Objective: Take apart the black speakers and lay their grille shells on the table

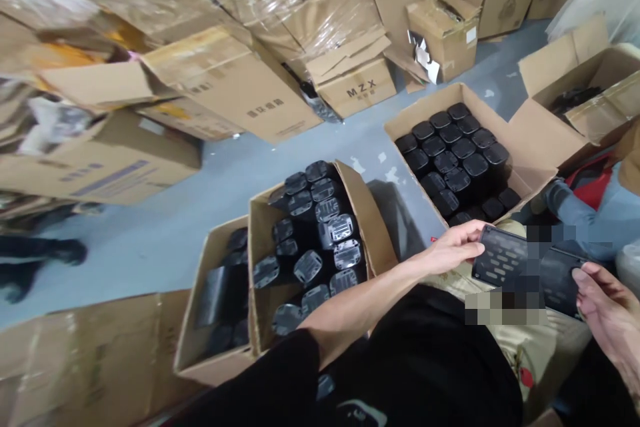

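Observation:
My left hand (453,247) grips the near edge of a black rectangular device (507,260) with slotted vents, and my right hand (607,313) holds its far end. A pixelated patch hides the device's middle. Below my hands lies a beige cloth or sack (530,360). The nearest open cardboard box (533,147) holds several upright black units in rows. Two more cardboard boxes (367,213) (203,340) stand to the left, packed with similar black units, some on their sides.
Stacked cardboard boxes (225,87), some under plastic wrap, fill the far side on a blue-grey floor (170,247). Another open box (580,87) stands at the right. A seated person's blue sleeve (585,213) is beside it, and someone's dark-clad legs (30,267) show at the left.

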{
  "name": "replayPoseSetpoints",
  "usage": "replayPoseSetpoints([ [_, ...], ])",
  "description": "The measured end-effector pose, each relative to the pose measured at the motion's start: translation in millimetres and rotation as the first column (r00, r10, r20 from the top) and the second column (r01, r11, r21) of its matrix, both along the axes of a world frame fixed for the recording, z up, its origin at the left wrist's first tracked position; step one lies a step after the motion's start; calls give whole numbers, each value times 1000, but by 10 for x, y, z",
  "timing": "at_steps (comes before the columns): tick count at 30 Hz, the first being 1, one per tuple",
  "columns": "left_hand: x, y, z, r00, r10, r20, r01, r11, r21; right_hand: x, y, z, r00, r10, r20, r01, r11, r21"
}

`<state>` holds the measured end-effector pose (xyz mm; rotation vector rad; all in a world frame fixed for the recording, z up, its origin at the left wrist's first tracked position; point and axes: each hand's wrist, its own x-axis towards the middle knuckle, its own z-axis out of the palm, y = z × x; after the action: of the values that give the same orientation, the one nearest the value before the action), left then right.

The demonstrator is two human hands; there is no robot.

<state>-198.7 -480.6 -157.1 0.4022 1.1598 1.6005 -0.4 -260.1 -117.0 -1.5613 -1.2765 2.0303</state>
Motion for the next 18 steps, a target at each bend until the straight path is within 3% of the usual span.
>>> replayPoseSetpoints([
  [5, -105, -124, -90, 1000, 11, 7, -11, 1000, 17, -239, -102, 58, 998, -55, -10, 55, 998, -41],
  [11, -243, -224, -112, 1000, 11, -27, -11, 1000, 26, -423, -169, 58, 998, -62, 29, 62, 998, 8],
  [14, -303, -265, -229, 989, 31, 146, -42, 997, 69, -448, -121, -13, 998, 18, 60, -20, 999, 37],
  [18, -368, -274, -418, 888, -77, 454, 41, 995, 90, -592, -92, -150, 968, 245, 57, -250, 964, 88],
])
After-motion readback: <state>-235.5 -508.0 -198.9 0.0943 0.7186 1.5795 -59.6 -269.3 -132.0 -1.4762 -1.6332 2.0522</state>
